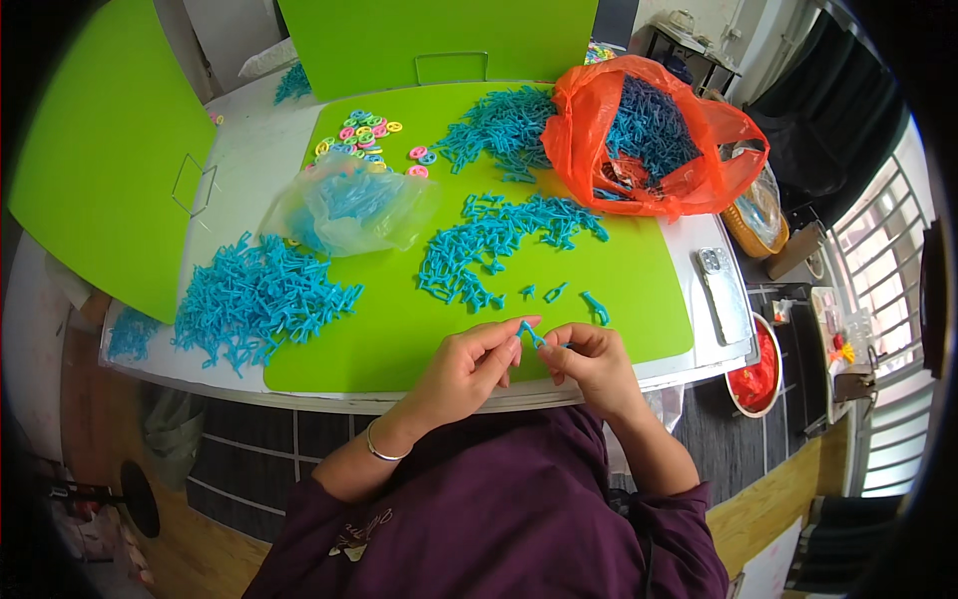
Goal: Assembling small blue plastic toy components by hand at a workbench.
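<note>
My left hand (477, 361) and my right hand (591, 367) meet over the near edge of the green mat. Both are closed in a pinch on a small blue plastic clip piece (532, 335) between them. A bit of blue also shows at the right fingers; whether it is a second piece I cannot tell. Just beyond the fingers lie a few loose blue pieces (555, 293) and a longer blue one (596, 307). Farther off, a curved spread of blue pieces (469, 255) covers the mat's middle.
At left is a big blue heap (254, 299) beside a translucent bag (364, 215). Colourful rings (359, 130) lie behind it. An orange-red bag (589, 140) of darker blue pieces stands at far right, near another blue heap (499, 125). A phone (720, 295) rests on the right edge.
</note>
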`<state>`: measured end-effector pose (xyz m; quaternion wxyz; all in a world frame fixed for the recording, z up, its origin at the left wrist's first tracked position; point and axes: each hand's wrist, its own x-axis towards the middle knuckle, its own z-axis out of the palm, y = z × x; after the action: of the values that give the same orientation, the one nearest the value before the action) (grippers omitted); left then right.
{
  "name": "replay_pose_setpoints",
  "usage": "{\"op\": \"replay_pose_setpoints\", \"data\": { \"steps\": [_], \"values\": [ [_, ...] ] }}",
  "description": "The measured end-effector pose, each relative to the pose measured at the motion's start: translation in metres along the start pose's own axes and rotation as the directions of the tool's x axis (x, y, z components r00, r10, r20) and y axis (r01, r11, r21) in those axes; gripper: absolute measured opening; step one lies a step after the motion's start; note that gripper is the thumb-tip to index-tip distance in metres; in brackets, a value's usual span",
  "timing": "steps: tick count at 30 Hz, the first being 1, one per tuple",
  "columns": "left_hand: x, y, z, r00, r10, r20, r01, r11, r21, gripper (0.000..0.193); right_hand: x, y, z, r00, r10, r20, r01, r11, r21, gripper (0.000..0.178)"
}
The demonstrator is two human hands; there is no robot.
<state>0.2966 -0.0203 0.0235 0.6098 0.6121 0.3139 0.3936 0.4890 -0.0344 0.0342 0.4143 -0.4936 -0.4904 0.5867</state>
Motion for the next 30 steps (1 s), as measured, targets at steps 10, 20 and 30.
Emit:
{"op": "replay_pose_setpoints", "data": {
  "steps": [10,20,30],
  "values": [
    [-0.007,-0.008,0.024,0.981,0.021,-0.195,-0.025,1.000,-0.016,0.029,0.000,0.011,0.013,0.632,-0.773,-0.057,0.552,0.501,-0.667,0.014],
    [-0.004,-0.006,0.020,0.997,0.034,-0.063,-0.044,0.985,-0.166,0.026,0.003,0.012,-0.007,0.971,0.089,0.223,-0.200,0.815,0.543,0.012],
    [0.003,0.002,-0.002,0.943,-0.038,-0.330,-0.085,0.932,-0.352,0.016,0.002,0.008,-0.005,0.990,-0.056,0.128,-0.020,0.848,0.530,0.028]
  ]
}}
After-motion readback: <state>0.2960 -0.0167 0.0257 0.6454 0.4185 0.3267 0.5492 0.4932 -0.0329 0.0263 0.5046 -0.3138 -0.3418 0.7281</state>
